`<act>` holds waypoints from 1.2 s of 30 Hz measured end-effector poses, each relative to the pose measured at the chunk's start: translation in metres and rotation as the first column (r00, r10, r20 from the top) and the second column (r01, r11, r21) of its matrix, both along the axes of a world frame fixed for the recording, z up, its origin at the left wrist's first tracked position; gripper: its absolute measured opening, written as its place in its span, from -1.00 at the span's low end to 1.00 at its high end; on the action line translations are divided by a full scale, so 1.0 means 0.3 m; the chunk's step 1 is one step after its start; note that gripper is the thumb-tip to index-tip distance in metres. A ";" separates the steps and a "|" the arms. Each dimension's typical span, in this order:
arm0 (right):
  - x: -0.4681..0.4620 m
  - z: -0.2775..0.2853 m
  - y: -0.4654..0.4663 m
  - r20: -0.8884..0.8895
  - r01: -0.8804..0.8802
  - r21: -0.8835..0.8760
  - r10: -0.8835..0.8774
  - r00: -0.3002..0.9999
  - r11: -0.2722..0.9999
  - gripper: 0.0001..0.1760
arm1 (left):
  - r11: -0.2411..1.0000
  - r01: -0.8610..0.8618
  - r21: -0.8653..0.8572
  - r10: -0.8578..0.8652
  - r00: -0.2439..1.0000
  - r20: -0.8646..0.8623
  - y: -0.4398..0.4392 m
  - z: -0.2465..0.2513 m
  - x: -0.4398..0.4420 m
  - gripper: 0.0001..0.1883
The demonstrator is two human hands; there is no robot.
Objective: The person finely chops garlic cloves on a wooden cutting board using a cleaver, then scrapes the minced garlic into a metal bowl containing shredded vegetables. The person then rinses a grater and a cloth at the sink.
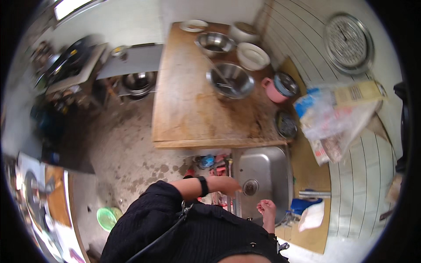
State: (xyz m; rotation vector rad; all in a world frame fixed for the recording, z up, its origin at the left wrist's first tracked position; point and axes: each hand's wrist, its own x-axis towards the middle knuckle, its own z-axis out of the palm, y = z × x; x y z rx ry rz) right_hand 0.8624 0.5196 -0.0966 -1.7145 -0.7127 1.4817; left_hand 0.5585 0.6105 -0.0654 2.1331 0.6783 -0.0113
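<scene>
My left hand (229,186), with a black band on its wrist, reaches over the left rim of a stainless steel sink (263,164). Its fingers are blurred and mostly turned out of sight, so anything in them is hidden. Above the right part of the basin is my right hand (267,207), palm side partly up and fingers loosely bent. Nothing shows in it. Between and beyond the hands lies the sink's drain (250,187). No water or dishes are visible in the basin.
A wooden table (184,108) adjoins the sink, bearing a steel bowl (230,80) with a utensil in it, another steel bowl (214,44), a white bowl (252,56) and a pink mug (278,88). Plastic bags (335,121) hang at right. A green basket (108,218) stands on the floor.
</scene>
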 end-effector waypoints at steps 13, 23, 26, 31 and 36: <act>-0.894 0.017 0.316 -0.058 -0.915 -0.014 0.913 0.404 0.404 -0.82 | -0.053 -0.968 0.245 0.954 -0.122 -0.275 -1.127 -0.131 -1.091 -0.76; -1.961 0.016 0.032 0.090 -0.989 -0.042 0.985 -0.144 -0.140 -0.92 | -0.715 -0.657 0.238 0.395 -0.661 -0.638 -2.060 -0.327 -1.082 -0.75; -2.200 0.039 -0.086 0.132 -0.938 -0.012 0.930 -0.344 -0.345 -0.90 | -0.749 -0.589 0.304 0.309 -0.716 -0.626 -2.154 -0.294 -1.108 -0.73; -2.591 0.016 -0.258 0.232 -0.816 0.062 0.803 -0.549 -0.575 -0.85 | -0.962 -0.206 0.177 0.153 -0.950 -0.272 -2.137 -0.170 -1.240 -0.76; -3.069 -0.047 -0.460 0.698 -0.563 0.369 0.620 -0.357 -0.740 -0.58 | -0.959 0.205 0.194 -0.146 -0.949 0.281 -2.069 -0.089 -1.475 -0.61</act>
